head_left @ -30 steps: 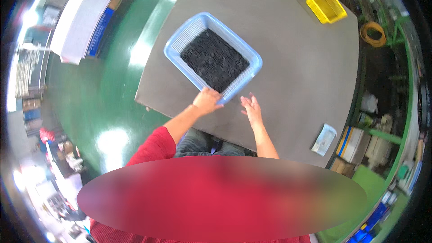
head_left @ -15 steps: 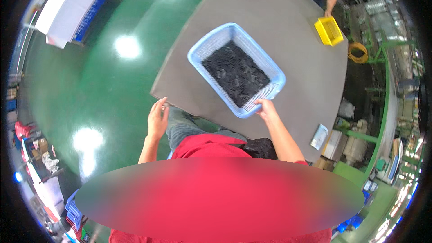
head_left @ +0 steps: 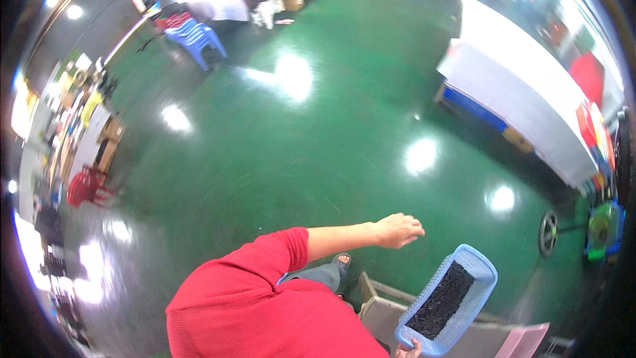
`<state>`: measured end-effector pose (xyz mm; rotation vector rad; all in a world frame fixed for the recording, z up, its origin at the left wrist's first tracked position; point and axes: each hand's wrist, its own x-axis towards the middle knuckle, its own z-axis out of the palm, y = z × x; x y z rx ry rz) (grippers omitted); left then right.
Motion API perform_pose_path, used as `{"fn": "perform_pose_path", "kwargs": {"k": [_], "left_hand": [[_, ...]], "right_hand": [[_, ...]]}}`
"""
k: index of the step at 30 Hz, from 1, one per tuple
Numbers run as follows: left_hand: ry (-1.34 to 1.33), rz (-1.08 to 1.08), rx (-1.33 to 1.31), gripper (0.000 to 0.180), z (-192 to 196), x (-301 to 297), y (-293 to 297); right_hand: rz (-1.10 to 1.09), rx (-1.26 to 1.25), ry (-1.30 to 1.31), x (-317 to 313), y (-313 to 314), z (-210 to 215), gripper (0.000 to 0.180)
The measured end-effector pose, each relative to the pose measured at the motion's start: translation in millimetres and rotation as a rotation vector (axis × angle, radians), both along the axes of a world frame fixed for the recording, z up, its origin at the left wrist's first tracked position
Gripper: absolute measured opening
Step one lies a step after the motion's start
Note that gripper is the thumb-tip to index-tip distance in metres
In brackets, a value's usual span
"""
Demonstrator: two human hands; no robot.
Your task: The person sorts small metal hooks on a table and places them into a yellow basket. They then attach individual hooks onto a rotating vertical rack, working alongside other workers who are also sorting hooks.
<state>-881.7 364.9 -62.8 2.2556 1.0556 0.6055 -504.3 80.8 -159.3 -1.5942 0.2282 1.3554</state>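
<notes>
Low at the right is a light-blue plastic basket (head_left: 485,272) with a mass of small black pieces (head_left: 442,299) inside; their exact kind is too small to tell. My right hand (head_left: 407,350) grips the basket's near end by the rim, partly cut off by the lower edge. Whether the basket rests on the table or hangs just above it, I cannot tell. My left hand (head_left: 399,231) reaches out over the green floor, fingers loosely extended and nothing in them, a short way from the basket.
The grey table (head_left: 384,315) shows below, with a pink container (head_left: 523,341) on it. A white-covered table (head_left: 523,86) stands at the right. Blue plastic chairs (head_left: 195,41) and a red stool (head_left: 86,187) are to the left. A wheel (head_left: 548,233) is at the right.
My view and body have swung left, away from the table toward the open floor. The basket stays in my right hand; my left arm now stretches across toward it.
</notes>
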Motion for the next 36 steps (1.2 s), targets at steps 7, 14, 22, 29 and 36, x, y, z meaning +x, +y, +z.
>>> {"fn": "perform_pose_path", "kwargs": {"k": [7,14,22,29,36], "left_hand": [[0.280,0.344,-0.420,0.031,-40.4,-193.2,-94.6],[0.253,0.401,-0.547,0.032,5.4,-351.7,-8.2],[0.317,-0.264,0.679,0.017,290.7,-332.7,294.3],[0.377,-0.231,0.709,0.013,305.9,-478.9,446.1],[0.475,-0.269,0.795,0.008,301.0,-669.4,594.2]], "right_hand": [[0.265,0.040,0.034,-69.5,185.2,-13.0,0.025],[0.401,0.081,0.071,-158.6,336.8,-20.1,0.024],[0.633,0.042,0.035,-272.6,619.5,-14.4,0.025],[0.816,0.019,0.020,-534.0,844.1,9.1,0.025],[0.794,0.167,0.040,-788.8,1014.3,16.7,0.025]]}}
